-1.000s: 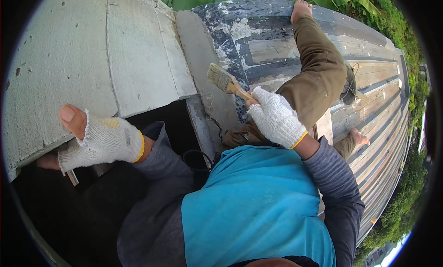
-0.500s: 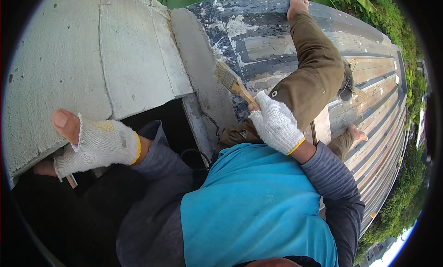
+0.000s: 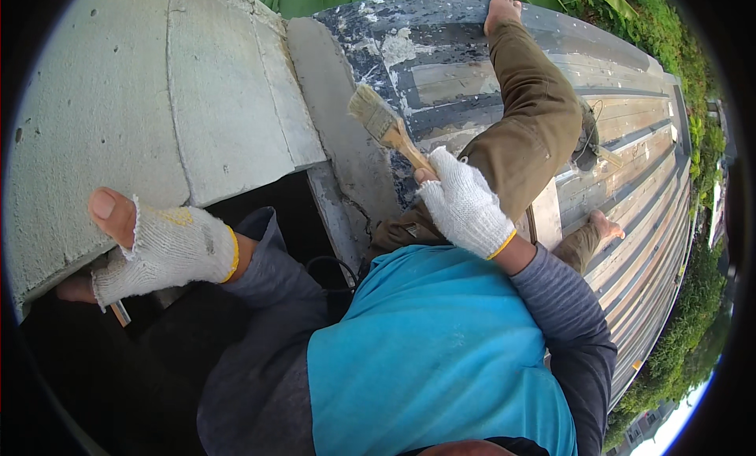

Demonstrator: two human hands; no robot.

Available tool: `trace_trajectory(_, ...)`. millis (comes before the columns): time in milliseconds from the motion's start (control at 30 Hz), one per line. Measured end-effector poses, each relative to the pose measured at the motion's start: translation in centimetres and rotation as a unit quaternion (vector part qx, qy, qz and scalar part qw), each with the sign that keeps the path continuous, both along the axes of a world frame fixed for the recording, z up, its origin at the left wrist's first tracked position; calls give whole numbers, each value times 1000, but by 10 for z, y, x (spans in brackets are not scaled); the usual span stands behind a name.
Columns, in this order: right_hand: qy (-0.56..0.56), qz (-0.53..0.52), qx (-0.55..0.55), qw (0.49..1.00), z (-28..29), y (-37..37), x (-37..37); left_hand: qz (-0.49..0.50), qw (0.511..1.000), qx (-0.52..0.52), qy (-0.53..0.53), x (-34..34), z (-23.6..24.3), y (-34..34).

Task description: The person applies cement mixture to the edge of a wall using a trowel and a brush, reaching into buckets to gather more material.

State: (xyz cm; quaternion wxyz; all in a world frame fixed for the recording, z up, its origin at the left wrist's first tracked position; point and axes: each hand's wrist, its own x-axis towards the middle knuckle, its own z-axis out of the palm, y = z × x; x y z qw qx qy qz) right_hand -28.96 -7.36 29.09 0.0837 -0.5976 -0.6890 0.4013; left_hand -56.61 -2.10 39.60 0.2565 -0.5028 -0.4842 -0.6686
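Note:
A flat paintbrush [image 3: 403, 143] with a wooden handle and pale bristles is in my right hand [image 3: 466, 205], which wears a white fingerless glove. Its bristles point up and left, over the grey mortar strip [image 3: 335, 86] beside the wall. My left hand [image 3: 169, 243], gloved the same way, grips the lower edge of the light grey concrete wall panel [image 3: 228, 101]. The left thumb lies against the panel's face, while the other fingers go round the edge and are mostly hidden. Below that hand, a small orange-and-white piece [image 3: 120, 313] shows against the dark.
A dark opening [image 3: 283, 216] lies under the panel. Ribbed roofing [image 3: 630, 180], splashed with white near the mortar, stretches to the right, with my bare feet on it. Beyond my knee stands a dark bucket [image 3: 587, 137] with another brush across it. Greenery [image 3: 669, 46] borders the roof.
My right hand has shifted slightly left, and the paintbrush's bristles have moved up and left, turning their broad side more into view. My left hand keeps its place on the panel edge.

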Motion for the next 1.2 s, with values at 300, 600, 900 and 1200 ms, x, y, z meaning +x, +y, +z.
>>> trace_trajectory(300, 68, -111, 118, 984, 16, 16, -7, 1, 1000, 11, -11, -4, -4, -6)
trace_trajectory(600, 338, -296, 270, 851, 48, 40, -5, 3, 1000, 8, -1, 4, 12, -9)
trace_trajectory(900, 132, -138, 217, 957, 10, 46, 13, 49, 999, -3, 7, 16, 4, -7)
trace_trajectory(1200, 82, -591, 294, 746, 23, -122, 199, -223, 878, -394, 158, 249, -232, 211)
